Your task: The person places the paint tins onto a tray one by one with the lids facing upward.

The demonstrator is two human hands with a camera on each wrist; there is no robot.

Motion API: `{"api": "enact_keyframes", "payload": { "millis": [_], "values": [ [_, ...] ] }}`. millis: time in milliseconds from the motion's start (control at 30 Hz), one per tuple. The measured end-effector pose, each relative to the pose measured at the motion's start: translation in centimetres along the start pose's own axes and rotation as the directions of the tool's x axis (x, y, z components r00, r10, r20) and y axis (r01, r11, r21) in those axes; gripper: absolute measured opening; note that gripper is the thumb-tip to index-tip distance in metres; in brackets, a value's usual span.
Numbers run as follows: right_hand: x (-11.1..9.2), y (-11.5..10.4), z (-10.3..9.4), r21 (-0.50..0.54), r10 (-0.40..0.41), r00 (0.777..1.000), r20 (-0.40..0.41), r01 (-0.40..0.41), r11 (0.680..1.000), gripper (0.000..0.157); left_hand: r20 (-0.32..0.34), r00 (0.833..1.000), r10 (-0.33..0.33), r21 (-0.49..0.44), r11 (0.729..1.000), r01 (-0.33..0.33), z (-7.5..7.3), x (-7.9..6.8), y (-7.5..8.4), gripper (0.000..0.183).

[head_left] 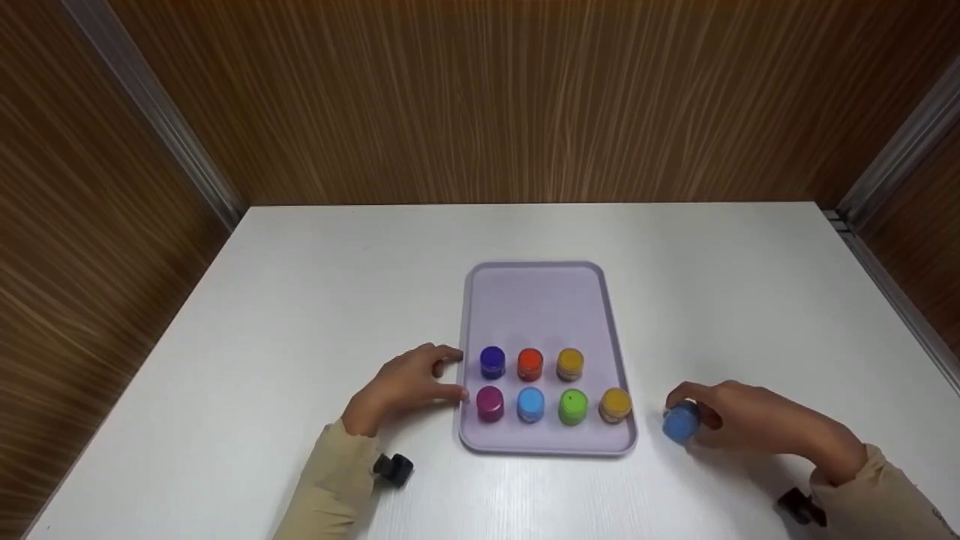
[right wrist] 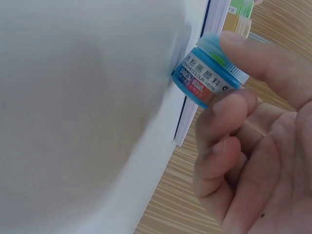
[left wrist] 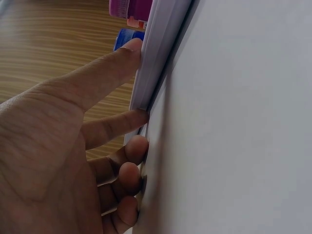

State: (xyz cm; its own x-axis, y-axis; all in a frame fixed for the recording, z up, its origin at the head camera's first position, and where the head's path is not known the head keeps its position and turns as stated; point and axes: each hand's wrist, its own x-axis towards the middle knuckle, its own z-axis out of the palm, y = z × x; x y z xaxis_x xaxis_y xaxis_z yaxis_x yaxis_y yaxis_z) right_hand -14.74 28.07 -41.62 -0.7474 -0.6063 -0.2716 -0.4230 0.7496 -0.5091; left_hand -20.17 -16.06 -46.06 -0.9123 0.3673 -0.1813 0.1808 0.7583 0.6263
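Observation:
My right hand (head_left: 739, 416) pinches a small blue paint jar (head_left: 681, 421) between thumb and fingers, just right of the lilac tray (head_left: 536, 300). In the right wrist view the jar (right wrist: 207, 73) is tilted, its printed label facing the camera. At the tray's left edge, my left hand (head_left: 409, 382) touches the rim with thumb and index fingertips, the other fingers loosely bent. Two rows of paint jars stand on the tray: purple (head_left: 492, 361), red (head_left: 529, 364) and yellow (head_left: 570, 364) behind; magenta (head_left: 490, 403), light blue (head_left: 530, 404), green (head_left: 573, 406) and yellow (head_left: 615, 405) in front.
The tray lies on a white table (head_left: 337, 285). A wood-grain panel (head_left: 525, 105) rises behind the table, with more panels at left and right. Black wrist devices (head_left: 394, 470) sit by both sleeves.

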Motion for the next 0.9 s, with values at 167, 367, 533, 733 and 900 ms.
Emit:
{"api": "enact_keyframes", "payload": {
  "millis": [167, 367, 533, 733, 900],
  "values": [
    [0.3, 0.1, -0.1, 0.024, -0.021, 1.0, -0.013, 0.021, 1.0, 0.036, -0.001, 1.0, -0.009, -0.004, 1.0, 0.009, -0.1, 0.0, -0.1, 0.064],
    [0.6, 0.2, -0.7, 0.033, -0.063, 0.997, -0.054, 0.064, 0.997, 0.033, -0.007, 1.0, 0.003, 0.011, 1.0, -0.003, 0.0, 0.1, -0.2, 0.067],
    [0.9, 0.1, -1.6, 0.045, -0.057, 0.994, -0.091, 0.061, 0.997, 0.032, -0.012, 1.0, 0.006, 0.018, 1.0, -0.006, 0.1, 0.3, -0.2, 0.068],
    [1.8, -0.5, -2.4, 0.029, -0.073, 0.987, -0.141, 0.077, 0.997, 0.03, -0.008, 1.0, -0.001, 0.008, 1.0, 0.001, 0.0, 0.2, -0.2, 0.067],
    [2.9, -1.0, -2.5, 0.021, -0.105, 0.982, -0.156, 0.11, 0.994, 0.028, -0.003, 1.0, -0.004, 0.008, 1.0, 0.004, 0.1, 0.2, -0.1, 0.067]
  ]
}}
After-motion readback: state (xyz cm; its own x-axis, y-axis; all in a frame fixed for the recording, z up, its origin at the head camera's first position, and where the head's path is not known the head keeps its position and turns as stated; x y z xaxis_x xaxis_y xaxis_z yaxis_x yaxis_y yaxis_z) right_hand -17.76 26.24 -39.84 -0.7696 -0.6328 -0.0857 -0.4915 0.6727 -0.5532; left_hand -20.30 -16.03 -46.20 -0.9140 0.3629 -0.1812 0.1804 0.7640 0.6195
